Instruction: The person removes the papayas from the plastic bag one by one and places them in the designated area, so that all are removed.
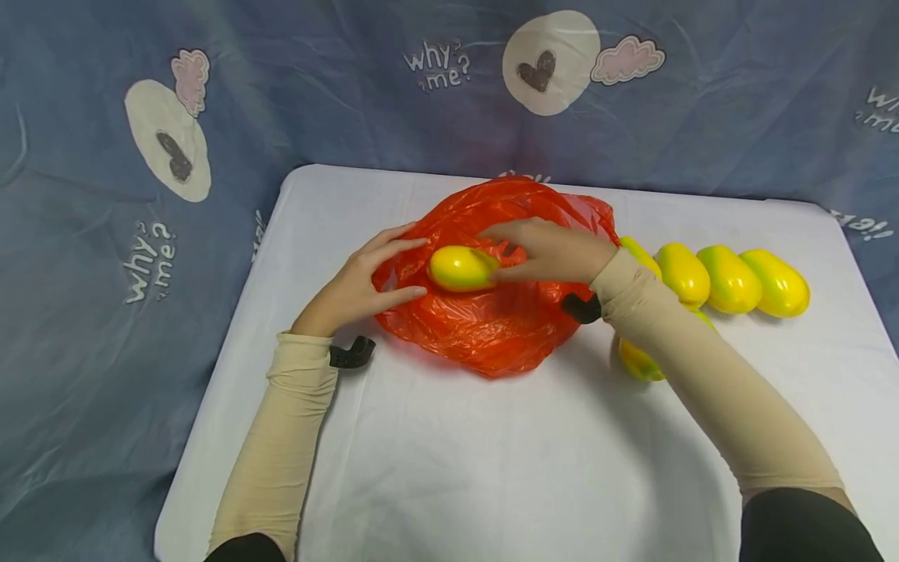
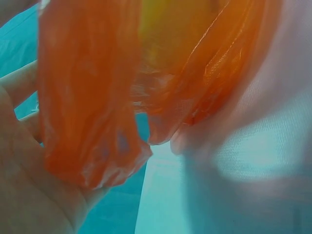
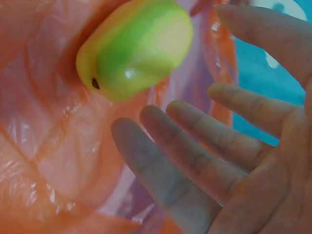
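A red plastic bag lies spread with its mouth up on the white table. On it rests a yellow-green mango, its dark stem spot visible in the right wrist view. My left hand is at the bag's left rim, fingers extended and spread. In the left wrist view, a fold of the bag hangs over the palm and hides part of the fingers. Just right of the mango, my right hand reaches over the bag. Its fingers are extended, and a gap separates them from the mango in the right wrist view.
Several more mangoes stand in a row to the right of the bag. Another mango is partly hidden under my right forearm. A blue patterned cloth hangs behind the white table.
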